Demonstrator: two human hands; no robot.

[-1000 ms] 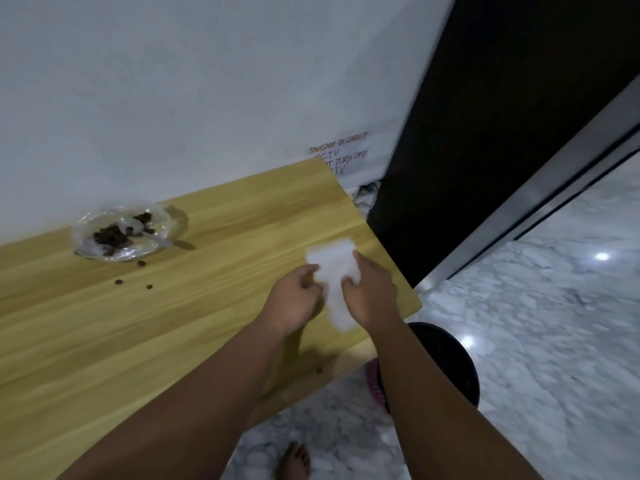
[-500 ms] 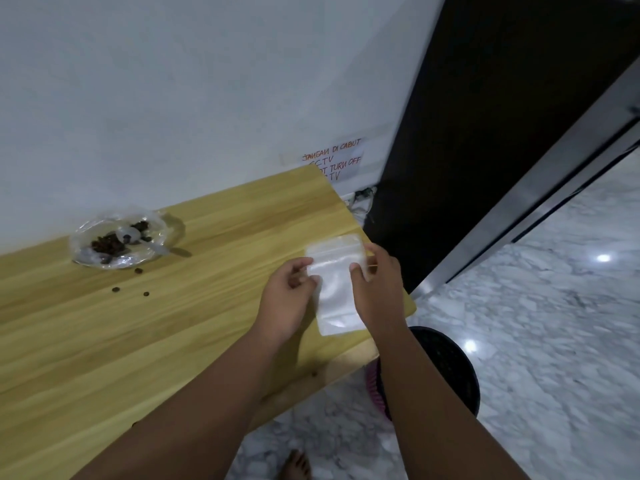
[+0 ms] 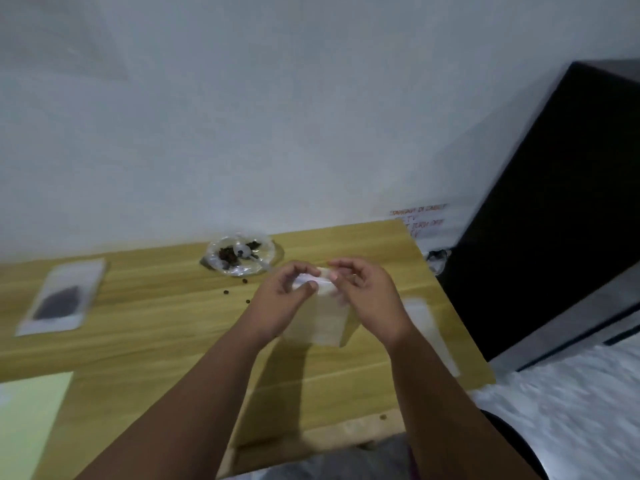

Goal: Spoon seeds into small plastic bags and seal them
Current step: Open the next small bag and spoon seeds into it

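- Head view: both hands are raised over the wooden table (image 3: pixel 145 341), each pinching the top edge of a small plastic bag (image 3: pixel 323 322).
- The left hand (image 3: pixel 282 301) grips the rim's left corner with thumb and fingertips; the right hand (image 3: pixel 365 296) grips the right corner the same way.
- The bag hangs from that rim, its long axis running down towards the person and its mouth uppermost between the fingertips. Blur hides whether the mouth is parted; the bag looks empty.
- The dish of seeds (image 3: pixel 263 252) sits beyond the hands and to their left, near the wall, with the spoon (image 3: pixel 246 253) lying in it, handle angled towards the hands.
- The left hand is the nearer one to the dish, so I judge the reach for the spoon goes forward and leftward while the other hand keeps the mouth up.
- A few loose seeds (image 3: pixel 226 292) lie between the dish and the hands.
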